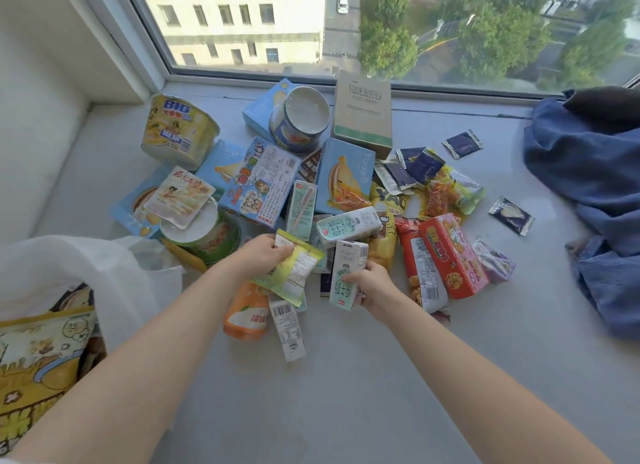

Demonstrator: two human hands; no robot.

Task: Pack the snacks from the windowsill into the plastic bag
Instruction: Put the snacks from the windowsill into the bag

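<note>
The plastic bag (114, 273) gapes at 9 o'clock from the hands. The left hand (265, 255) grasps a green-yellow packet (294, 273). At its 3 o'clock, the right hand (372, 285) is curled around a pale milk carton (346, 276). The heap of snacks (346, 179) lies at 12 o'clock on the windowsill (346, 377). I think it is best to carry the packet to 9 o'clock first and lay it flat, then the carton, so that the soft mouth of the bag does not fold closed.
</note>
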